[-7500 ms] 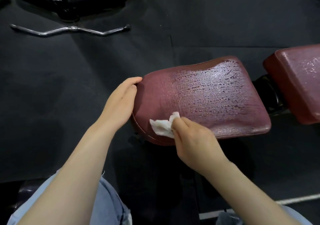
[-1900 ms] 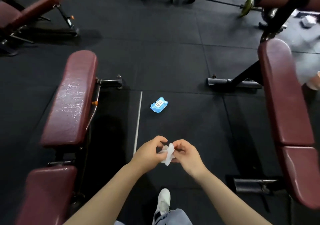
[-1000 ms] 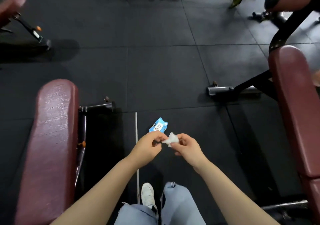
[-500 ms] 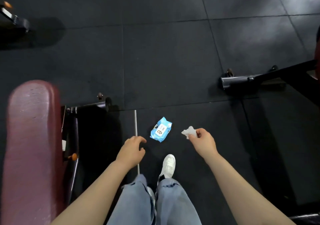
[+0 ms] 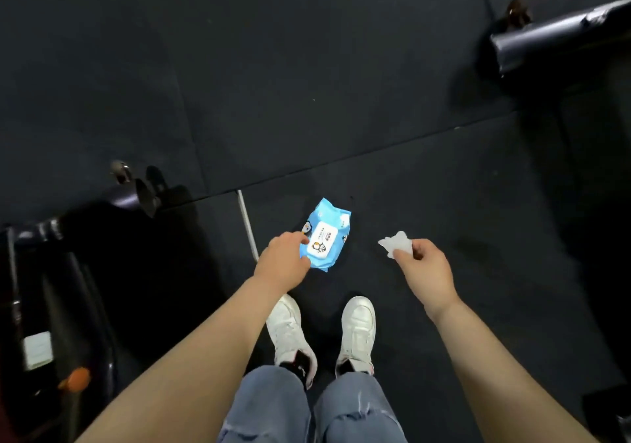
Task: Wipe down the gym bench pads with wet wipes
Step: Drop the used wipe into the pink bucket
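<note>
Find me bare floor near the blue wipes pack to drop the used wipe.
Free: the floor right of the wipes pack, under the used wipe pinched by the right hand; also the mats beyond the pack. Crowded: the left hand at the pack's near edge, the shoes below, the bench frame at left.

Both forearms are bare, with no sleeves seen. Light blue jeans [image 5: 307,408] with frayed rips at the knees are worn, along with white lace-up sneakers [image 5: 356,330].
</note>
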